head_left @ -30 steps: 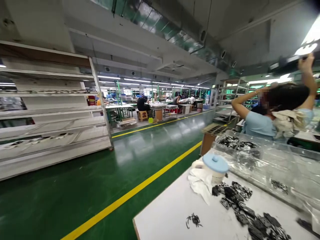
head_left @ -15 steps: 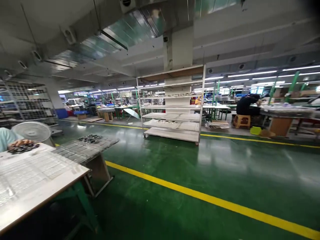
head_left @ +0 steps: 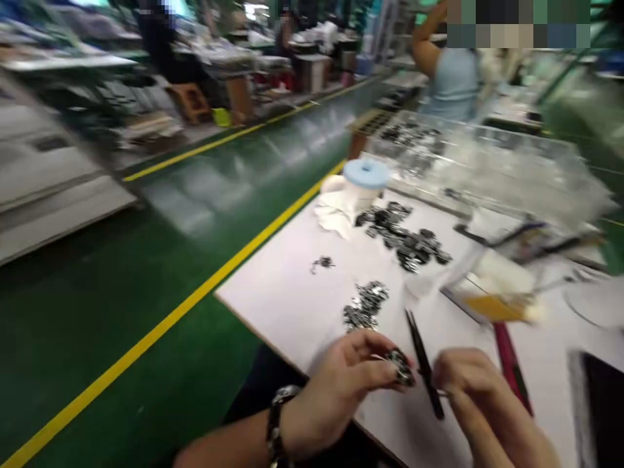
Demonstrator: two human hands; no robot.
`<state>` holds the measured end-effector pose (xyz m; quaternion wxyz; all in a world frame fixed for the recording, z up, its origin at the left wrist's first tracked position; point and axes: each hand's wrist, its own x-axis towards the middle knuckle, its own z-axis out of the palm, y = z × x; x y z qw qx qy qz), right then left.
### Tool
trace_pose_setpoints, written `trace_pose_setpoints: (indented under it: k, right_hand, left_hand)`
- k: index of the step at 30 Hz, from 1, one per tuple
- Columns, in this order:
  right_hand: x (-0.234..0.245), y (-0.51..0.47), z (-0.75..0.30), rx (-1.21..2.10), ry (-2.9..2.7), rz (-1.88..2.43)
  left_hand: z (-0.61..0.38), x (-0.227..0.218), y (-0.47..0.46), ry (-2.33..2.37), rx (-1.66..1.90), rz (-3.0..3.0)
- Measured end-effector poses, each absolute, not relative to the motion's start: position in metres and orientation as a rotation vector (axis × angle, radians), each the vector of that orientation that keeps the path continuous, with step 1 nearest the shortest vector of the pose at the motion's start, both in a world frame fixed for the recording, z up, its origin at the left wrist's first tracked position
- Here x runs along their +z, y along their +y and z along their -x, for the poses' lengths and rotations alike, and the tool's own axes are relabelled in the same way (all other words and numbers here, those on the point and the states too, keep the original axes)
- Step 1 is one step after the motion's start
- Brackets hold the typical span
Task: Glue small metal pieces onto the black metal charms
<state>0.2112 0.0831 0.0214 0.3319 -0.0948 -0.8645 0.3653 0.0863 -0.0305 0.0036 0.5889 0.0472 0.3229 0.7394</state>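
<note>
A small black-and-silver piece (head_left: 402,367), its surface speckled and glinting, sits pinched in the fingers (head_left: 375,370) of the left hand (head_left: 331,396), held just above the white laminate surface (head_left: 277,292) near its front edge. A dark wristwatch with a link band (head_left: 275,432) circles that wrist. The right hand (head_left: 480,396) is just beside it, fingers (head_left: 453,370) curled closed around slim black tweezers (head_left: 424,364), which tilt up and across, close to the piece without clearly touching it. On the surface, a loose heap of similar pieces (head_left: 365,305) lies just beyond the left hand, a larger, darker scatter (head_left: 402,237) farther back, and a tiny cluster (head_left: 322,263) alone toward the edge. At the back of the surface stand a white jar with a pale blue lid (head_left: 365,182) and a crumpled white cloth (head_left: 334,218) against it. To the right lie a magenta-handled tool (head_left: 509,367), too blurred to name exactly, and a black flat slab (head_left: 597,409). Beyond the surface, a clear plastic tray (head_left: 468,162) holds more pieces.
</note>
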Motion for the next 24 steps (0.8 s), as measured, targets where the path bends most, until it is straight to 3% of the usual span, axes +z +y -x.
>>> trace_pose_setpoints:
  k: [5, 24]
  right_hand:
    - [0.024, 0.078, -0.21, 1.168, -2.276, 0.283]
    - [0.024, 0.074, -0.211, 1.121, -2.374, 0.33]
  left_hand:
    - [-0.076, 0.003, -0.033, 0.692, 1.696, -0.11]
    - [-0.081, -0.01, -0.034, 0.766, 1.659, -0.152]
